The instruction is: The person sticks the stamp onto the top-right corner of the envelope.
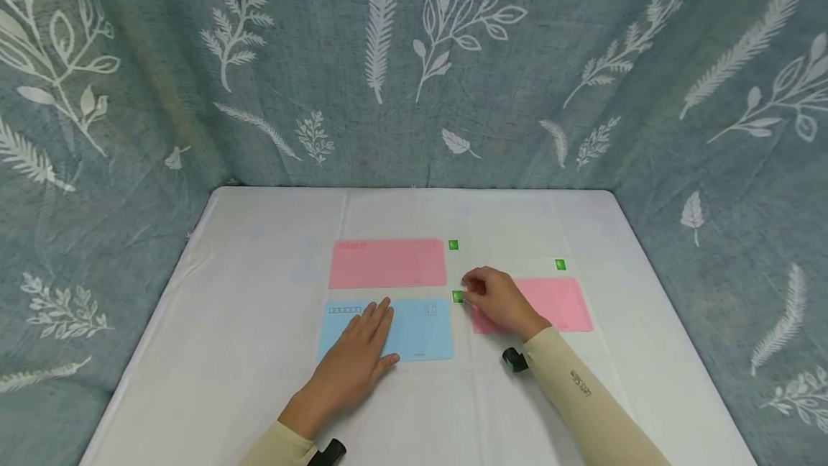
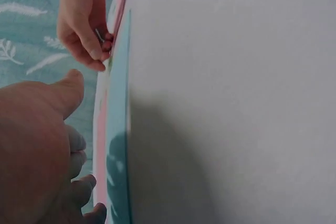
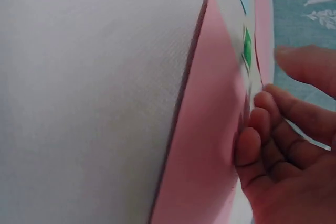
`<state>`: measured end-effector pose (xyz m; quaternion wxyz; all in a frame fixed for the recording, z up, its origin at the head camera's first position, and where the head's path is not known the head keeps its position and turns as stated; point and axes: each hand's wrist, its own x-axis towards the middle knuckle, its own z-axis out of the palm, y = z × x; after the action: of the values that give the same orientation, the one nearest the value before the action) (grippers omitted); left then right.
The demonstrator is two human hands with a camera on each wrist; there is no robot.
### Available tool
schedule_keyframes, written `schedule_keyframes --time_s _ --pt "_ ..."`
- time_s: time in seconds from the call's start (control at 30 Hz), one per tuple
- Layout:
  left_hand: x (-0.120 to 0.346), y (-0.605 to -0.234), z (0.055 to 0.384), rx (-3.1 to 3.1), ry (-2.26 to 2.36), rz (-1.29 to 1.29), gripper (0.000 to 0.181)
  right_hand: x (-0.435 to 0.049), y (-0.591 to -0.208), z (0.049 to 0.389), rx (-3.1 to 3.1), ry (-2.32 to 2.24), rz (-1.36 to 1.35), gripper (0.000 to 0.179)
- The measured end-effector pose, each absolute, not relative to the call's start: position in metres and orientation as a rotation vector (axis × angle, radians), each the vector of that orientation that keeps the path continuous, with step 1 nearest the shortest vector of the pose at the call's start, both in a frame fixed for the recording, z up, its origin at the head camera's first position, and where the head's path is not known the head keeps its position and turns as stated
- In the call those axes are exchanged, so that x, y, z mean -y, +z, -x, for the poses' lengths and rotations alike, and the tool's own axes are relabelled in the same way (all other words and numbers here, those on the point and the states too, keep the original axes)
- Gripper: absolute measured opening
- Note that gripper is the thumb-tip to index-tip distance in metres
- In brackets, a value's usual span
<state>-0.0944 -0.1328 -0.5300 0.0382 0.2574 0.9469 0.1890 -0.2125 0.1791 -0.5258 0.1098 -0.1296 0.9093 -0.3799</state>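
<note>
Tabletop (image 1: pixel 259 250) — left hand (image 1: pixel 352 362) over 1 envelope (image 1: pixel 420 333)

leaf-patterned teal curtain (image 1: pixel 349 128), white-covered table (image 1: pixel 259 272)

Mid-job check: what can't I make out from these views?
Blue envelope, partly: head view, covered by the left hand.
Lower pink envelope, partly: head view, behind the right hand.
Designs on the green squares: head view, too small.
Base of the left hand: left wrist view, cut off by the left edge.
</note>
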Motion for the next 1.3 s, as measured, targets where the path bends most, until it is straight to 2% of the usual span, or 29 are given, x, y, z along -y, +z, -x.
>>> schedule_keyframes --time_s 0.9,1.3 --pt "0.123 -0.535 0.087 -2.838 0.607 -0.825 0.073 -0.172 -0.529 0.22 -2.719 -0.953 0.402 0.011" --pt "0.115 -0.529 0.086 -2.792 0.597 -0.794 0.074 -0.171 -0.531 0.221 -2.697 -0.958 0.416 0.013"
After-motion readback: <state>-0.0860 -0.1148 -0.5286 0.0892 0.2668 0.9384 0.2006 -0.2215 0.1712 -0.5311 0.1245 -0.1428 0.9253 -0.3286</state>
